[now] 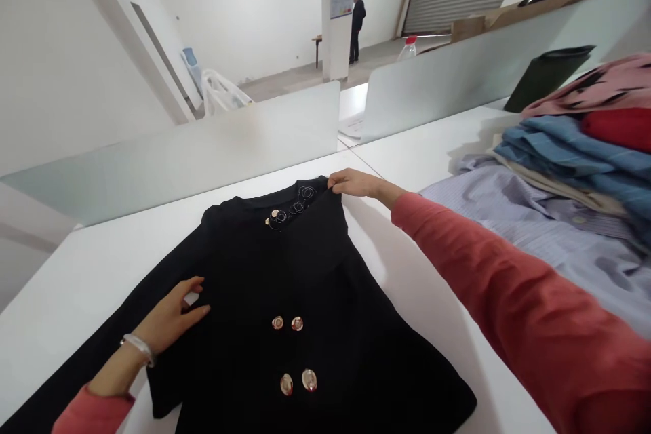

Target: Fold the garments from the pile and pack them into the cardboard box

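Note:
A black dress [315, 271] with long sleeves lies spread on the white table, its neckline toward the far side. Dark rosette trim runs along the neck, and several shiny gold-rimmed buttons sit in pairs down the front. My right hand [353, 183] pinches the cloth at the shoulder on the right. Over the left sleeve, my left hand [173, 315] rests low with thumb and fingers apart, holding nothing; a silver bracelet [140, 347] is on that wrist. The lower end of the dress runs out of the picture at the bottom.
Folded clothes [569, 156] are heaped at the right, with a striped lilac shirt [508, 224] spreading toward the dress. Low frosted panels [244, 156] border the table's far edge. Behind them are a white plastic bag [221, 91], a red-capped bottle [408, 47] and a standing person [357, 24].

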Demonstrator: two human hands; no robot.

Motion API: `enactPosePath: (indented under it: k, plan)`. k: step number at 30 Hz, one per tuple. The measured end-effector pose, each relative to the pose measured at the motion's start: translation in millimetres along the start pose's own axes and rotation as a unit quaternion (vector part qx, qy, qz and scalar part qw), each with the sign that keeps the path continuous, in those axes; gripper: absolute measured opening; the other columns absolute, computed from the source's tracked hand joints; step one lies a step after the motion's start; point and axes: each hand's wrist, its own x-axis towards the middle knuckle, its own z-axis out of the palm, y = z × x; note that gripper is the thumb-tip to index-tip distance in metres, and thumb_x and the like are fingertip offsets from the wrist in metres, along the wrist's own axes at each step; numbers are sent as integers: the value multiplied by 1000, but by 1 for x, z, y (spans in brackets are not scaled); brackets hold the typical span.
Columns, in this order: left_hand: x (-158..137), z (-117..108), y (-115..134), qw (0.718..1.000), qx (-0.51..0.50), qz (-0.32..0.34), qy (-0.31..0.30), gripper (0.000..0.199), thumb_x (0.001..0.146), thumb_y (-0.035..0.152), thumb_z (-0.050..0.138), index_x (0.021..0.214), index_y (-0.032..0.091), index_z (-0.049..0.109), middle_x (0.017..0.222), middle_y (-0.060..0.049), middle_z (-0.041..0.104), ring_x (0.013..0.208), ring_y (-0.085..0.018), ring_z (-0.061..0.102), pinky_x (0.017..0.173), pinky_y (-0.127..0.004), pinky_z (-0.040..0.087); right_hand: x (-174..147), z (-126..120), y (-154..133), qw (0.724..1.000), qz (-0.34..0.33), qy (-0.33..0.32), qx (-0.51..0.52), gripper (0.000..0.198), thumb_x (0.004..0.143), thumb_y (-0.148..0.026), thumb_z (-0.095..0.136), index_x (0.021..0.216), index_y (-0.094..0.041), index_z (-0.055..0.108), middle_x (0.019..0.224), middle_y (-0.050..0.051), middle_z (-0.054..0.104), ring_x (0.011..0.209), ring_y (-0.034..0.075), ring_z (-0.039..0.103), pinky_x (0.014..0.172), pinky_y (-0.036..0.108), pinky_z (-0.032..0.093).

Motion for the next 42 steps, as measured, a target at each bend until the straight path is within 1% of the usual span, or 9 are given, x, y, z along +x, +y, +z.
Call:
enactPosePath:
  k: [4, 8, 12, 14, 20, 26, 30, 35, 42]
  plan:
    - [3, 1, 1, 995, 70, 41, 64, 46, 60, 54, 52, 90, 21, 60, 86, -5, 62, 76, -22, 58, 72, -31, 46, 2, 1, 5, 1000, -13, -18, 10, 9, 64, -15, 42, 69, -17, 50, 70, 0, 48, 67, 11, 41, 64, 24, 34]
    - [18, -43, 13, 991, 89, 77, 65, 34, 65, 55, 45, 73, 24, 56, 69, 2, 60, 69, -18, 55, 66, -25, 43, 10, 0, 17, 998, -48, -47, -8, 7, 67, -15, 42, 72, -18, 47, 73, 0, 47, 67, 11, 40, 63, 24, 34]
    - [48, -81, 30, 973, 158, 80, 149, 28, 73, 48, 39, 76, 23, 49, 63, 6, 52, 62, -13, 48, 63, -22, 38, 14, -1, 29, 997, -45, -50, -34, 5, 72, -21, 42, 76, -19, 44, 71, 0, 44, 65, 12, 37, 59, 24, 32]
    - [71, -79, 31, 962, 195, 98, 164, 25, 76, 44, 36, 77, 21, 47, 64, 5, 51, 63, -13, 47, 64, -22, 37, 14, 1, 31, 998, -25, -43, -45, 6, 73, -24, 41, 76, -19, 43, 70, 0, 43, 64, 12, 37, 59, 24, 32]
    - [139, -32, -5, 964, 225, 114, 78, 25, 74, 42, 38, 76, 19, 47, 72, -1, 53, 68, -16, 50, 65, -26, 38, 12, 11, 37, 996, -3, -8, -91, 14, 72, -32, 42, 75, -19, 47, 74, 1, 51, 70, 15, 44, 67, 27, 35]
    - [139, -33, -17, 969, 188, 79, 140, 30, 76, 42, 42, 87, 16, 52, 77, -4, 55, 73, -17, 52, 70, -29, 42, 17, 17, 60, 998, 49, 32, -38, 24, 69, -40, 48, 82, -21, 56, 85, 2, 57, 79, 18, 50, 71, 30, 38]
    - [120, -16, 28, 938, 209, 215, 176, 32, 79, 39, 40, 93, 13, 52, 97, -10, 54, 94, -21, 49, 86, -35, 39, 9, 16, 42, 995, 90, 28, 26, 24, 66, -43, 53, 68, -19, 54, 71, 1, 54, 69, 15, 47, 64, 27, 36]
    - [90, 49, 115, 856, 250, 442, 99, 36, 80, 40, 45, 104, 13, 50, 113, -9, 49, 105, -21, 42, 90, -34, 35, 9, 17, 29, 979, 106, 70, 157, 27, 60, -36, 58, 50, -18, 41, 53, -2, 39, 57, 10, 37, 56, 24, 32]
    - [85, 108, 193, 746, 374, 520, 181, 28, 84, 12, 32, 107, 10, 46, 106, -12, 51, 96, -22, 45, 74, -36, 35, 13, 16, 41, 955, 92, 94, 265, 12, 53, -28, 58, 55, -18, 52, 59, -1, 50, 65, 12, 43, 63, 24, 36]
